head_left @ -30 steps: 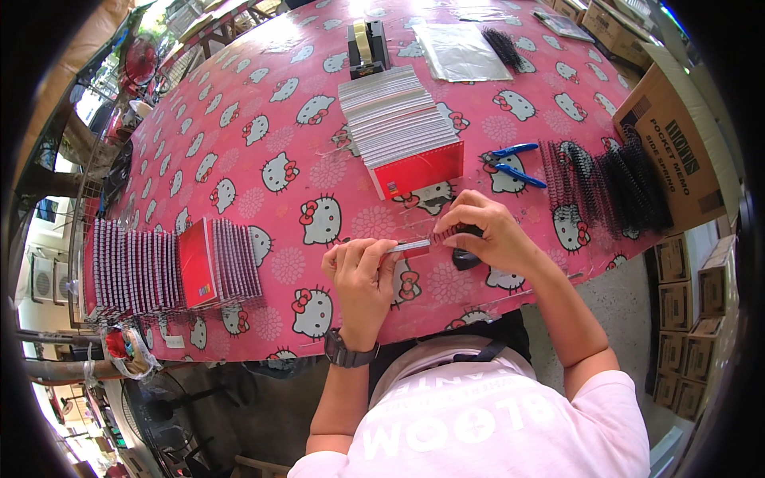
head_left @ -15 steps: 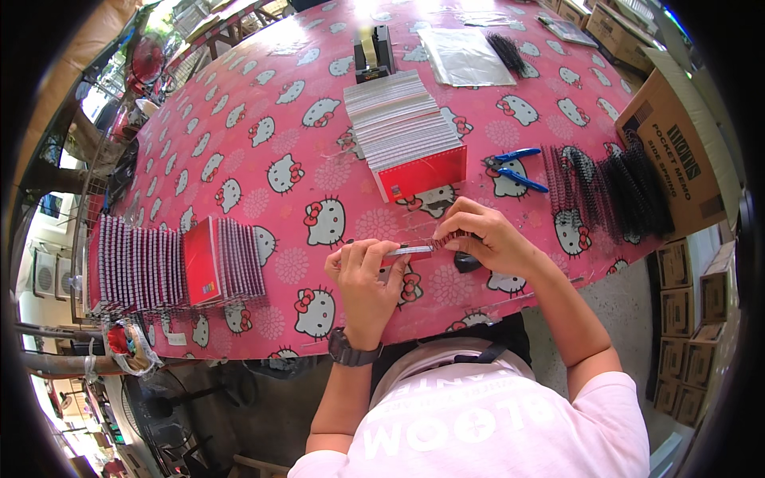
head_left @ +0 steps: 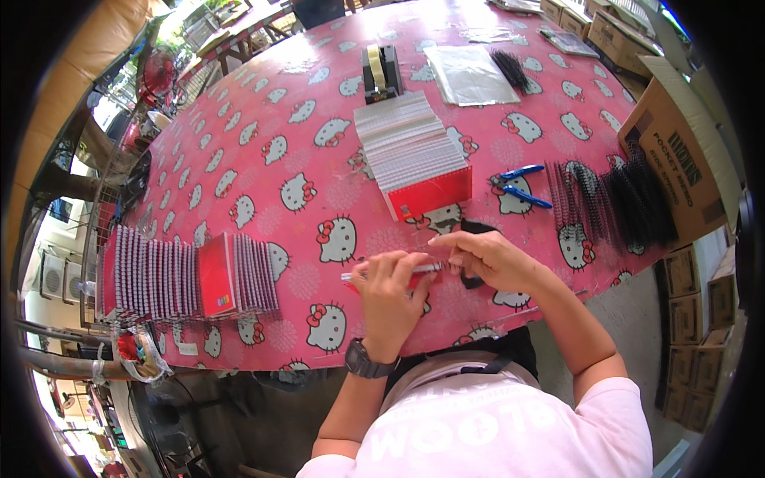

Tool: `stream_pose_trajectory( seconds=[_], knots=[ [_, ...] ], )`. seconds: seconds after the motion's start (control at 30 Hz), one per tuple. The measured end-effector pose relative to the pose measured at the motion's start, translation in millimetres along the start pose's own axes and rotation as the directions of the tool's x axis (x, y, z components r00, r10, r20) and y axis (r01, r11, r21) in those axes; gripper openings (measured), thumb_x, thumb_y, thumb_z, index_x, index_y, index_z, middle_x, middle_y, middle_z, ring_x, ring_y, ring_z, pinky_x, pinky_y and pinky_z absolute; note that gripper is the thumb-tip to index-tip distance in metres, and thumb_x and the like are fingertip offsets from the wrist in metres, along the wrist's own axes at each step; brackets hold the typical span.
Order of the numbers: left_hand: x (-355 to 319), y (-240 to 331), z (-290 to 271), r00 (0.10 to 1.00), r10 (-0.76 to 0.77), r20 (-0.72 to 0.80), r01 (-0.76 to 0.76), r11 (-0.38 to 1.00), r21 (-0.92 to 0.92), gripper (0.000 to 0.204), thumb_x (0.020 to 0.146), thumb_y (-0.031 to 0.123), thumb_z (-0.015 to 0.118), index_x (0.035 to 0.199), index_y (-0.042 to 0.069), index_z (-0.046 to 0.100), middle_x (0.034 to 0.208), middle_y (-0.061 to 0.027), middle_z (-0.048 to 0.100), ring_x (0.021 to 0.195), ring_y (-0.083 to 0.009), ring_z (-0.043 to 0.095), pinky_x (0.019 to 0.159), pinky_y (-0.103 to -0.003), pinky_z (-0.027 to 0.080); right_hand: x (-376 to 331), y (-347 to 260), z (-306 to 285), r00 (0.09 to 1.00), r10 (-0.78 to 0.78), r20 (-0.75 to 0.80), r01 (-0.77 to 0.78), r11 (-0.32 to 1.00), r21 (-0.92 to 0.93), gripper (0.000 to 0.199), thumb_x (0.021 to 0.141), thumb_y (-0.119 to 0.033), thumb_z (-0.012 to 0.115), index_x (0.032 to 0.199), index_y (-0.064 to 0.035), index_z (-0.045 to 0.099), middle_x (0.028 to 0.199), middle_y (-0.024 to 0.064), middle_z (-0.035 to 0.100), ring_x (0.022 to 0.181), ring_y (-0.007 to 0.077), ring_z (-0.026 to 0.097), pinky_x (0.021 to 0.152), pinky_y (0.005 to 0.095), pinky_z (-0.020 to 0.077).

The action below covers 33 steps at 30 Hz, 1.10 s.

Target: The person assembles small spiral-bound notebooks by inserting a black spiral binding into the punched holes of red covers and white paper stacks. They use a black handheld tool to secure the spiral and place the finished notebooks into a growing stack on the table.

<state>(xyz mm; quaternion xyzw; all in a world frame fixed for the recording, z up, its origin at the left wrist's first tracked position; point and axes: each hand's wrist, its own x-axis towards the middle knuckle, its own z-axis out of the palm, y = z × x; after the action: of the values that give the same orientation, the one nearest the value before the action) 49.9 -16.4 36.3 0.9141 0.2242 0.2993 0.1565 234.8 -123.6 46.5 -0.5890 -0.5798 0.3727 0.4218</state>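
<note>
My left hand (head_left: 392, 287), with a black watch on its wrist, closes around a small red-covered notepad (head_left: 347, 278), pages edge-up. At the pad's right end my right hand (head_left: 488, 259) pinches a thin dark spiral binding coil (head_left: 443, 265). How far the coil runs into the pad is hidden by my fingers. Just beyond my hands lies a row of unbound notepads (head_left: 422, 195), a red cover facing me. Blue-handled pliers (head_left: 526, 191) lie to its right. A black object (head_left: 473, 282), partly covered, sits under my right hand.
Spiral-bound notebooks (head_left: 219, 275) stand in rows at the left. Loose black coils (head_left: 637, 199) are heaped at the right, beside a cardboard box (head_left: 677, 151). Farther back are a tape dispenser (head_left: 382, 76), clear plastic bags (head_left: 472, 76) and another coil bunch (head_left: 508, 70).
The whole view has shifted slightly. My right hand has come lower and flatter beside the pad, and less of the coil shows. The pad's left end now sticks out past my left hand.
</note>
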Motion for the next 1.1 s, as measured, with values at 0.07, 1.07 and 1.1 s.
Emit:
stream_pose_trajectory(
  seconds=[0.07,1.07,1.1],
  knots=[
    [0.1,-0.8,6.3,0.999,0.036,0.033,-0.033,0.996,-0.082,0.03,0.076,0.02,0.072,0.104,0.016,0.063,0.099,-0.0015,0.061,0.098,-0.0199,0.055,0.09,-0.041,0.03,1.0,3.4,2.4,0.993,-0.11,-0.044,0.105,0.99,-0.099,0.055,0.082,-0.004,0.067,0.132,-0.0078,0.047,0.092,0.0138,0.061,0.08,0.0234,0.063,0.072,0.0334,0.0503],
    [-16.5,-34.2,-20.1,0.988,0.095,0.124,-0.103,0.993,0.06,0.021,0.074,0.033,0.075,0.088,0.021,0.067,0.089,0.0077,0.063,0.094,-0.0131,0.057,0.098,-0.051,0.022,-27.9,21.3,-27.9,0.979,0.159,-0.129,-0.135,0.975,0.178,0.062,0.071,-0.057,0.075,0.114,-0.0138,0.067,0.118,0.0144,0.058,0.115,0.0285,0.052,0.094,0.039,0.0424],
    [-20.2,-34.0,-18.9,0.984,0.126,0.123,-0.132,0.99,0.04,0.021,0.073,0.032,0.076,0.088,0.021,0.068,0.088,0.0079,0.063,0.093,-0.0131,0.057,0.098,-0.051,0.022,-24.3,13.3,-23.0,0.998,-0.029,-0.049,0.045,0.927,0.373,0.071,0.072,-0.063,0.071,0.114,-0.0055,0.066,0.114,0.0108,0.06,0.113,0.0216,0.053,0.095,0.0392,0.0416]
  ],
)
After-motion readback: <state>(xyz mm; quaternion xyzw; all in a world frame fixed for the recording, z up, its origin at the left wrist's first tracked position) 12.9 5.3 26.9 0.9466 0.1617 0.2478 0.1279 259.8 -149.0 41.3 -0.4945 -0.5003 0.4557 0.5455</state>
